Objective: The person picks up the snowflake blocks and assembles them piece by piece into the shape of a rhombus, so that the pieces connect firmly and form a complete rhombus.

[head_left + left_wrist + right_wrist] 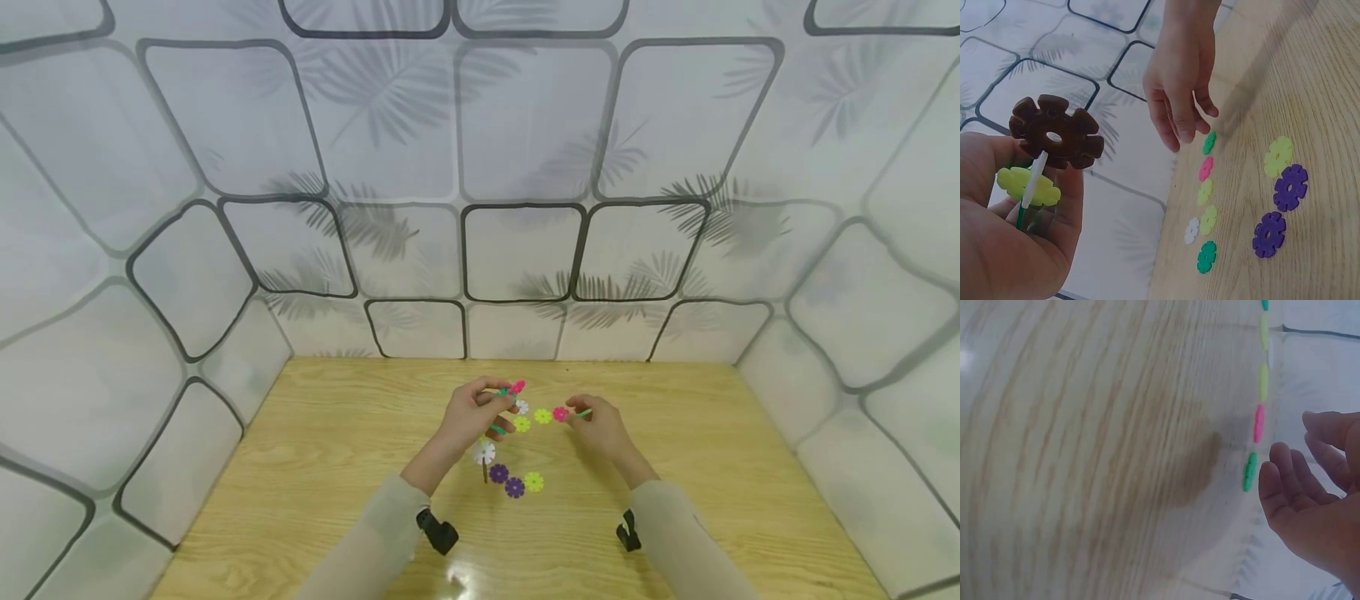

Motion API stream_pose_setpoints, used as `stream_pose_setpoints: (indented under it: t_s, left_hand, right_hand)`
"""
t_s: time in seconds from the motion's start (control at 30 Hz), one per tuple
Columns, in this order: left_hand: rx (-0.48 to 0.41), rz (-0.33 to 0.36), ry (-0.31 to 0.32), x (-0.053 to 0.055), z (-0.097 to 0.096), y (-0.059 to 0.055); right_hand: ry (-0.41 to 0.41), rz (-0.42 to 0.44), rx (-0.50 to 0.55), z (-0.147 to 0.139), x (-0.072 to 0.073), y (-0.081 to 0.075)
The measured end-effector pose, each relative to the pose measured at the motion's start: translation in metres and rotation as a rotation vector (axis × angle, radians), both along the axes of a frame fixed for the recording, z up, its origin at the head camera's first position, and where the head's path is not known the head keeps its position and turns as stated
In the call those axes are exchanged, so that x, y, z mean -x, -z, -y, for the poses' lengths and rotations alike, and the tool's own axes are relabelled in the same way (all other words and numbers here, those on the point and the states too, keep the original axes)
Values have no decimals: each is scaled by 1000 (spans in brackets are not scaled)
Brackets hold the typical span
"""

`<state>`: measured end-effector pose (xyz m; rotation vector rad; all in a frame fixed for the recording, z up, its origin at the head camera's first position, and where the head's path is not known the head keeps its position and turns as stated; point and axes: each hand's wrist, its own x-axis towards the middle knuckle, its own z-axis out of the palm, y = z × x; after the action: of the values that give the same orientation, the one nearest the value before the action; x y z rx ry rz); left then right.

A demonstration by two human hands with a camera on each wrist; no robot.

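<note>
My left hand (476, 412) grips a joined piece of notched flower-shaped plastic discs. A brown disc (1057, 132), a white disc (1034, 180) seen edge-on and a yellow disc (1040, 189) stick out of the grip. A pink disc (517, 387) shows at the fingertips in the head view, and the fingers hide part of the piece. Bent and with nothing between its fingers, my right hand (1316, 494) hovers just above the table. Closest to its fingertips is a loose green disc (1250, 472), with a loose pink disc (1259, 424) beside it.
Loose yellow discs (1209, 220), a white disc (1192, 230) and another green disc (1207, 257) continue the row on the wooden table (337, 517). Nearer the body lie two purple discs (514, 487) and a yellow disc (534, 482). Patterned panels (517, 250) wall the table.
</note>
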<state>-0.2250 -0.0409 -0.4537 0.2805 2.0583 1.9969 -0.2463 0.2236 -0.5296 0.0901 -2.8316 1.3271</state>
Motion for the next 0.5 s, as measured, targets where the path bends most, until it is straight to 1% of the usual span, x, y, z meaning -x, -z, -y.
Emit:
stream_pose_setpoints:
  t_s: [0.2, 0.5]
  left_hand:
    - [13, -10, -3, 1, 1, 0]
    - [10, 6, 1, 3, 2, 3]
  right_hand:
    - [28, -3, -50, -5, 5, 7]
    - [81, 3, -101, -12, 6, 13]
